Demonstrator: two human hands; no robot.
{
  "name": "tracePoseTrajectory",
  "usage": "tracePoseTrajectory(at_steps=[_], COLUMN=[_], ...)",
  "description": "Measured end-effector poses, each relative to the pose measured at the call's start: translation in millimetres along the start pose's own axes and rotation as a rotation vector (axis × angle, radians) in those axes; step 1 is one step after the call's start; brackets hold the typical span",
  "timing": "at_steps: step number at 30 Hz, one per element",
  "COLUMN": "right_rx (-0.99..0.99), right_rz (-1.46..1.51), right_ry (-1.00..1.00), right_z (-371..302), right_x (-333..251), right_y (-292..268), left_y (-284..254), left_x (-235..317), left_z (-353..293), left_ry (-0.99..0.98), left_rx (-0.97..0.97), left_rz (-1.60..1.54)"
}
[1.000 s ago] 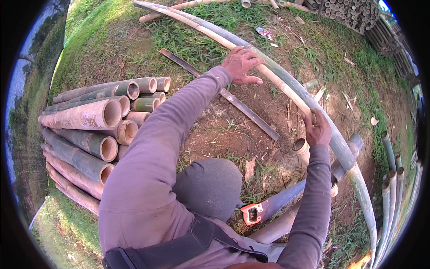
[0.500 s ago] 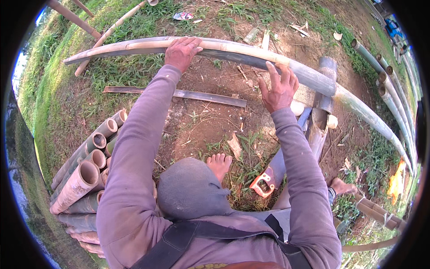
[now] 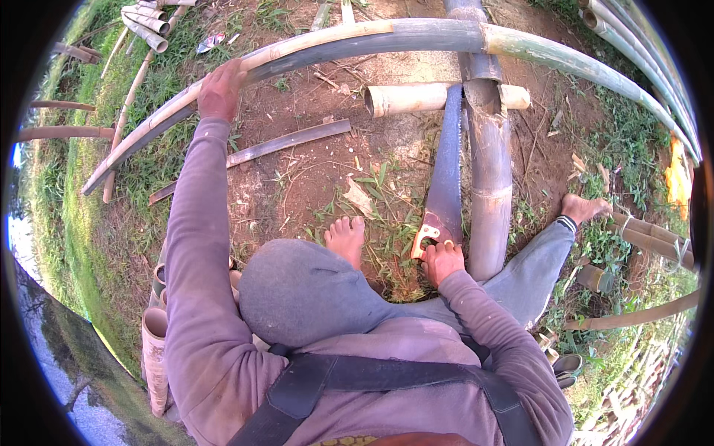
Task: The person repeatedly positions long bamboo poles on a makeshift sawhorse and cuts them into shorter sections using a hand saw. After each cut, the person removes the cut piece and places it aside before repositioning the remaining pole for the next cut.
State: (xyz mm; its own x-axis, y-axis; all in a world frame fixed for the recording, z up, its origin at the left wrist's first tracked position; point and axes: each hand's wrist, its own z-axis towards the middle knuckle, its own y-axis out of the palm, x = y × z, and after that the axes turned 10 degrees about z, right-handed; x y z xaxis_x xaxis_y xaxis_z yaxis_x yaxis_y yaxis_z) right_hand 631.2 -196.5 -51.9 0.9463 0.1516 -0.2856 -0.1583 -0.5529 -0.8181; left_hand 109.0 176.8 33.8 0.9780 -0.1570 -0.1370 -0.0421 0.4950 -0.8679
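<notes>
A long bamboo pole (image 3: 416, 37) crosses the far side, with a pale strip along its left part where the outer skin differs from the dark side. My left hand (image 3: 221, 91) is closed over the pole's left stretch, arm outstretched. My right hand (image 3: 442, 260) has its fingers curled at the orange and white handle of a handsaw (image 3: 444, 163). The saw stands with its blade pointing away from me, beside a thick bamboo post (image 3: 491, 212) with a notched top. The long pole rests across the bamboo beyond that notch.
A short bamboo piece (image 3: 409, 99) lies crosswise behind the saw tip. One split bamboo slat (image 3: 290, 143) is on the dirt. Cut bamboo tubes (image 3: 155, 323) are stacked at my left, and several long poles (image 3: 632, 56) lie far right. My bare feet flank the work.
My right hand has left the long pole and come down to the saw handle. My left hand sits further left along the pole. The whole view has shifted.
</notes>
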Motion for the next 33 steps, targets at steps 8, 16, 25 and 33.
tracePoseTrajectory(at_steps=[8, 16, 25, 33], right_rx=[1.012, 0.482, 0.546, 0.581], right_rz=[-0.016, -0.024, 0.027, -0.024], right_ry=[-0.528, -0.564, -0.728, -0.73], right_z=[120, 225, 247, 236], right_x=[-100, -122, -160, -169], right_y=[-226, -269, -238, -245], left_y=[-60, -83, -81, -82], left_x=[11, 3, -36, -37], left_z=[-33, -63, -102, -106], left_ry=[0.206, 0.275, 0.253, 0.24], left_rx=[0.079, 0.098, 0.078, 0.076], left_rz=[0.097, 0.032, 0.058, 0.05])
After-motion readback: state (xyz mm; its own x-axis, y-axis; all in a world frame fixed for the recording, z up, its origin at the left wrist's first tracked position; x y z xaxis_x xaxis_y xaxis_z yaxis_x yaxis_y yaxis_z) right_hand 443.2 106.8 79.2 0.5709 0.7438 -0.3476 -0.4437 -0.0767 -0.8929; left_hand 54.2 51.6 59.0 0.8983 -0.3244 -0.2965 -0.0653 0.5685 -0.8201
